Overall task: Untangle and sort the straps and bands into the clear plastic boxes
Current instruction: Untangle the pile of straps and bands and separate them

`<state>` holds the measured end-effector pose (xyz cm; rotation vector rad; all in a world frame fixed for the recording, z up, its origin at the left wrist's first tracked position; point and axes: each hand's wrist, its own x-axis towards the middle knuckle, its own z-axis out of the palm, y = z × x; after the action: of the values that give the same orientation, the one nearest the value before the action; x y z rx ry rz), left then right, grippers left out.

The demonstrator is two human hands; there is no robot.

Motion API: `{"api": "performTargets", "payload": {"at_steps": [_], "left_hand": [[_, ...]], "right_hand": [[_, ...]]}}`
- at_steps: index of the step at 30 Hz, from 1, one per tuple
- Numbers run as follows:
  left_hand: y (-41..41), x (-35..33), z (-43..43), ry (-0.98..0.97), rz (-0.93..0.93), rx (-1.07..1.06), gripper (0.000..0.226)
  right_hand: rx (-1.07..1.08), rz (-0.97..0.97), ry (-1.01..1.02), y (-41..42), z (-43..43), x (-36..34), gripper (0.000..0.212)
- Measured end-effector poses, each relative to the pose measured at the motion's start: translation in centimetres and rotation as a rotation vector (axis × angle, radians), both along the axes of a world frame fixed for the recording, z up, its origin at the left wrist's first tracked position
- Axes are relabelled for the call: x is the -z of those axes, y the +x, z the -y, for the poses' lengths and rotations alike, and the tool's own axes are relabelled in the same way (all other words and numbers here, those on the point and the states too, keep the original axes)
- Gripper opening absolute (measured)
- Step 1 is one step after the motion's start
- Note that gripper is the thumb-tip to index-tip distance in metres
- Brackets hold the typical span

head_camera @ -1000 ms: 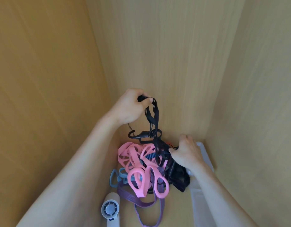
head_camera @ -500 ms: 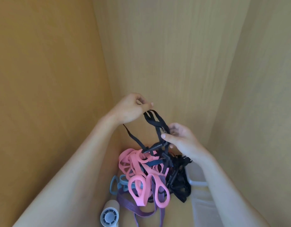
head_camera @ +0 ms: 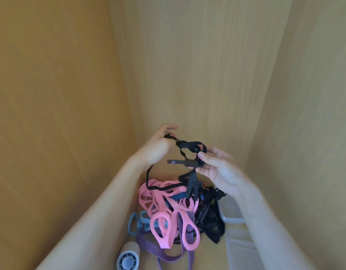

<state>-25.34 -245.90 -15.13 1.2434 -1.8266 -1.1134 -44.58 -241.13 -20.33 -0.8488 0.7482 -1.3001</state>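
Observation:
A black strap with plastic buckles hangs lifted above a tangled pile. My left hand pinches its upper end between thumb and fingers. My right hand pinches a loop and buckle of the same strap a little lower on the right. The strap trails down into the pile, where pink bands, a purple strap, a light blue band and black mesh straps lie knotted together. Two clear plastic boxes stand to the right of the pile, partly hidden by my right forearm.
I am looking into a narrow wooden compartment with tall walls on the left, back and right. A small white handheld fan lies at the bottom edge, left of the purple strap.
My right hand left the pile, rose and took hold of the black strap near its buckle. Both hands have lifted and stretched the strap between them.

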Motion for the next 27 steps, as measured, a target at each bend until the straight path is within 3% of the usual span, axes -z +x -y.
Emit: {"api": "performTargets", "payload": {"at_steps": [3, 6, 12, 16, 18, 20, 24, 27], "left_hand": [[0.0, 0.5, -0.8, -0.202, -0.012, -0.009, 0.080], [-0.1, 0.7, -1.6, -0.285, -0.040, 0.079, 0.052], [-2.1, -0.6, -1.9, -0.264, -0.171, 0.103, 0.024], [-2.4, -1.2, -0.6, -0.242, -0.132, 0.063, 0.015], [-2.2, -1.9, -0.1, -0.233, -0.185, -0.005, 0.019], [-1.8, -3.0, 0.1, -0.224, -0.255, -0.028, 0.017], [-1.4, -5.6, 0.4, -0.284, -0.291, -0.026, 0.021], [-1.8, -7.4, 0.1, -0.338, -0.298, -0.023, 0.027]], "right_hand": [[0.056, 0.146, 0.085, -0.2, 0.0, -0.4, 0.024], [0.121, 0.285, 0.142, -0.6, 0.2, -1.2, 0.003], [0.131, 0.211, 0.061, 0.5, 0.2, -2.5, 0.014], [0.085, 0.209, 0.092, 1.3, 0.3, -2.3, 0.019], [0.094, 0.065, 0.117, 1.3, 0.6, -1.9, 0.024], [0.178, -0.213, 0.128, 0.9, 0.9, -1.4, 0.026], [0.345, -0.701, 0.003, 0.0, 0.6, -1.9, 0.013], [0.386, -0.795, -0.217, -0.4, 0.2, -3.5, 0.023]]}}
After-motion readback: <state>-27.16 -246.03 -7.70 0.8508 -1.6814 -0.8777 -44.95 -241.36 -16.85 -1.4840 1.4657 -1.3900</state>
